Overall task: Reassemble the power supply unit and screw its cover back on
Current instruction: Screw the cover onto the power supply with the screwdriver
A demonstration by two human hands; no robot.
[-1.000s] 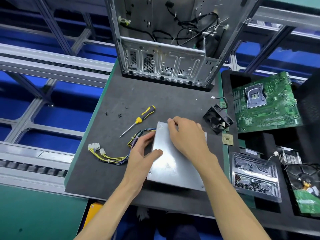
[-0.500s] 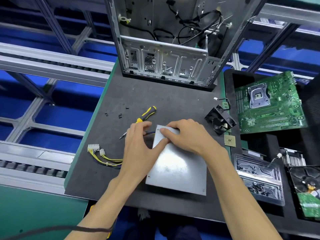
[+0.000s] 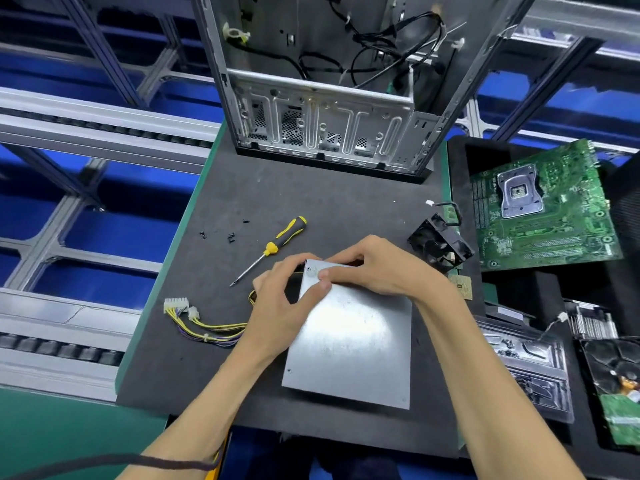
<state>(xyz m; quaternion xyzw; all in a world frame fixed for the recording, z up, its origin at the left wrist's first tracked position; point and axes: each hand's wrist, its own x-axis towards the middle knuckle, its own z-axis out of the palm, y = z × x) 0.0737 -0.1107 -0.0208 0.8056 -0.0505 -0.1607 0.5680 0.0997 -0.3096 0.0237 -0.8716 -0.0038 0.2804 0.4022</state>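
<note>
The power supply unit (image 3: pixel 353 344) lies on the dark mat with its plain silver cover facing up. Its yellow and purple cable bundle (image 3: pixel 204 330) trails out to the left and ends in white plugs. My left hand (image 3: pixel 280 313) grips the unit's far left corner, thumb on top of the cover. My right hand (image 3: pixel 381 268) rests over the far edge, fingertips pressing the cover beside a screw hole. A yellow and black screwdriver (image 3: pixel 273 247) lies on the mat just beyond my left hand. Several small black screws (image 3: pixel 230 235) sit further left.
An open computer case (image 3: pixel 329 109) stands at the back of the mat (image 3: pixel 311 202). A black fan (image 3: pixel 440 245) and a CPU chip (image 3: pixel 460 285) lie to the right. The black tray on the right holds a green motherboard (image 3: pixel 540 209), a clear plastic parts tray (image 3: pixel 530 372) and a hard drive (image 3: pixel 616 382).
My left hand slid up from the unit's left side to its far left corner. My right hand shifted left along the far edge, fingertips now by the corner hole. The unit turned slightly.
</note>
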